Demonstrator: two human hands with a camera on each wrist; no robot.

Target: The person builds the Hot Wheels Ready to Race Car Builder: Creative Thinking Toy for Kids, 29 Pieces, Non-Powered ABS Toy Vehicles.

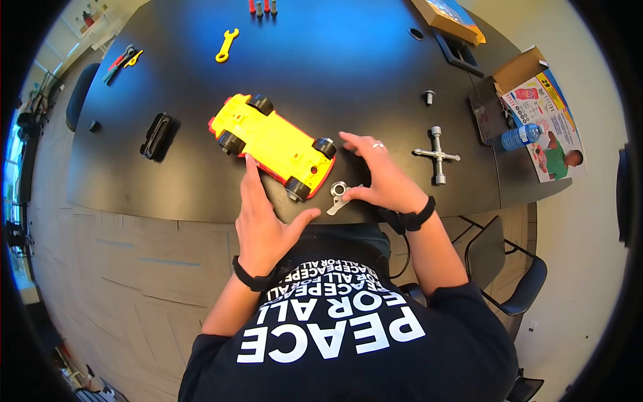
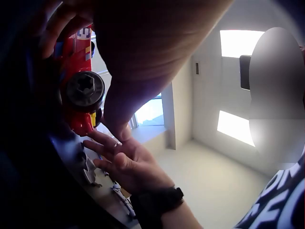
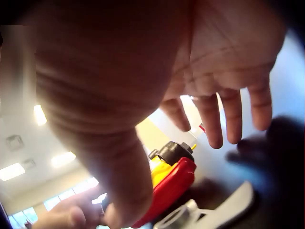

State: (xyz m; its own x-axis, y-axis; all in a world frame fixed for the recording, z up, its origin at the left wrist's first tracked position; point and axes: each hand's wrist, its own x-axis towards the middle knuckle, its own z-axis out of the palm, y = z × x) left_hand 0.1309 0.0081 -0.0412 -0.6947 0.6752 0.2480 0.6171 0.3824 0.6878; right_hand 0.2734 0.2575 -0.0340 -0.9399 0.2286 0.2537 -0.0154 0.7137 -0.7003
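A toy car lies upside down on the dark table, its yellow underside and black wheels facing up. In the left wrist view its red side carries a black wheel. My left hand has its fingers extended along the near side of the car, fingertips right at the body. My right hand is spread beyond the car's right end, holding nothing. Below its palm lies a grey toy tool with a ring; the right thumb overlaps it in the head view.
A grey cross wrench and a bolt lie to the right. Farther off are a yellow wrench and several red and grey bolts. A black part lies left; a water bottle and printed box are at right.
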